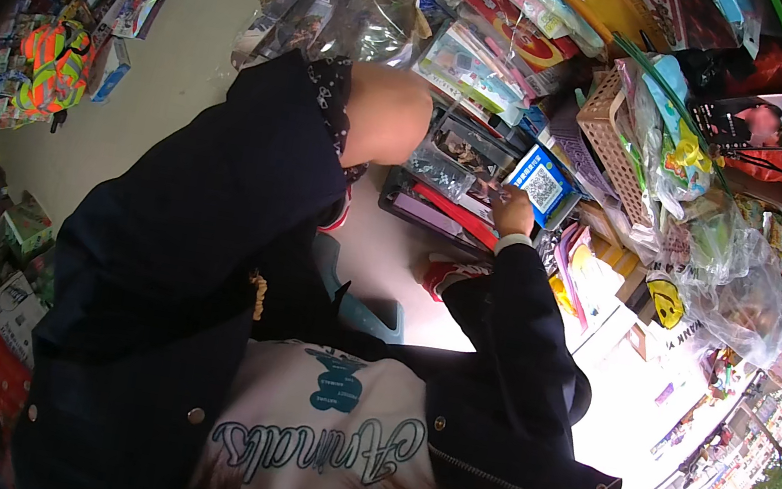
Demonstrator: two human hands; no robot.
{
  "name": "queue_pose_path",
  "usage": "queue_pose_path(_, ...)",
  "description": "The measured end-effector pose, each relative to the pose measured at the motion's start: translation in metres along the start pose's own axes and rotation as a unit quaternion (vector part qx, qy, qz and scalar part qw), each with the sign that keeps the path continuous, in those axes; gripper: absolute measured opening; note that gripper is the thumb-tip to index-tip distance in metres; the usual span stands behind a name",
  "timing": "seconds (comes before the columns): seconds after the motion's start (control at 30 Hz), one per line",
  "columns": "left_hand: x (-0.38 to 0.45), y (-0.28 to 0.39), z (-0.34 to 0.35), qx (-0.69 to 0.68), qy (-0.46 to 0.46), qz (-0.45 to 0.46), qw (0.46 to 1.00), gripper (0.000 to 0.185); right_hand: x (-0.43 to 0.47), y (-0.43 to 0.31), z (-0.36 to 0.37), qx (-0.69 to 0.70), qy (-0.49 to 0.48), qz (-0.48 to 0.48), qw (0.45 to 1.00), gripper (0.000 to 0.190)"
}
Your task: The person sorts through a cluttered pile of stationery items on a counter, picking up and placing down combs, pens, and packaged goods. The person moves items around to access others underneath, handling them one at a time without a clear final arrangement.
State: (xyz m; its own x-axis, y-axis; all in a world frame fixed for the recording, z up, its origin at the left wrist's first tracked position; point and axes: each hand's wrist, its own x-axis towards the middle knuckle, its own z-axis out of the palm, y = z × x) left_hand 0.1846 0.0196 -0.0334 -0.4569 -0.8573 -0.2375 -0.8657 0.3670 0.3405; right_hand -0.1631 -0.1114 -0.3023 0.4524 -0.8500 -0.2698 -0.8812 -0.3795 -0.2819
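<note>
My right hand (515,211) reaches from a dark sleeve with a white cuff. Its fingertips are over the edge of an open black box of compartments, right beside a blue stand with a printed code (544,184). Whether they hold anything small cannot be told. The box has a clear bin of small brownish pieces (463,145), a clear bin of tiny pale items (440,172) and a red strip (459,217). My left hand is not in view. Rounded bare skin (389,115) beside patterned cloth lies left of the box; which body part it is cannot be told.
Beyond the box lie packaged goods (478,68) and clear plastic wrapping (364,20). A tan plastic basket (615,141) and bagged goods (739,297) stand at the right. A blue-grey stool (380,319) is below me. Shelves of packets and an orange-yellow reflective item (57,65) are far left.
</note>
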Motion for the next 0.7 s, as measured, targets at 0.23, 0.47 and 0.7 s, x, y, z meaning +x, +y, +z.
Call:
queue_pose_path(0.23, 0.016, 0.008, -0.005, -0.082, -0.013, -0.048, 0.995, 0.013, 0.040, -0.054, 0.032, -0.109, -0.039, -0.067, 0.991, 0.029)
queue_pose_path(0.47, 0.016, 0.012, -0.002, -0.079, -0.007, -0.078, 0.994, 0.011, 0.054, -0.064, 0.013, -0.179, -0.071, -0.053, 0.980, 0.025)
queue_pose_path(0.7, 0.000, -0.001, -0.010, -0.046, 0.016, 0.000, 0.999, 0.010, 0.002, -0.119, -0.118, -0.086, 0.021, -0.124, 0.988, 0.045)
